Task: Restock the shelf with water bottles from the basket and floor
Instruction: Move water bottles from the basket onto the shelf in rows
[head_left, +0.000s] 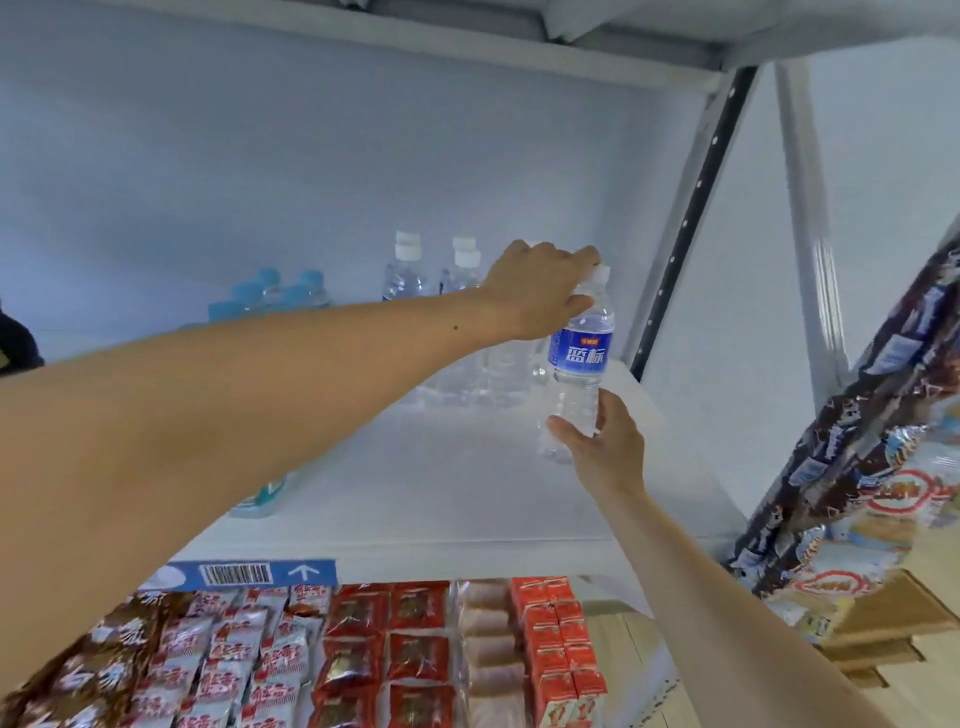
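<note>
1. The left arm reaches across from the lower left, nearly straight, forearm rising toward the back right of the white shelf (441, 499).
2. The left hand (535, 291) is palm-down, wrist slightly bent, with its fingers curled over the white cap and neck of a blue-labelled water bottle (581, 358), grasping it from the top.
3. The right arm comes up from the lower right, forearm angled up and to the left.
4. The right hand (605, 441) is turned palm toward the bottle, thumb on the left side and fingers on the right, clasping the clear lower part of the same bottle.
5. The bottle stands roughly upright, tilted a little, near the right end of the shelf just in front of the perforated dark upright (691, 208); whether its base touches the shelf surface I cannot tell.
6. Behind the left hand stand white-capped clear bottles (408, 270) in a group toward the back wall, and further left a cluster of blue-capped bottles (275, 296).
7. A blue price strip with a barcode (244, 574) sits on the shelf's front edge.
8. Below it lie rows of red snack packets (384, 644) and small red cartons (561, 644).
9. To the right leans a stack of brown-and-blue printed packages (857, 441).
</note>
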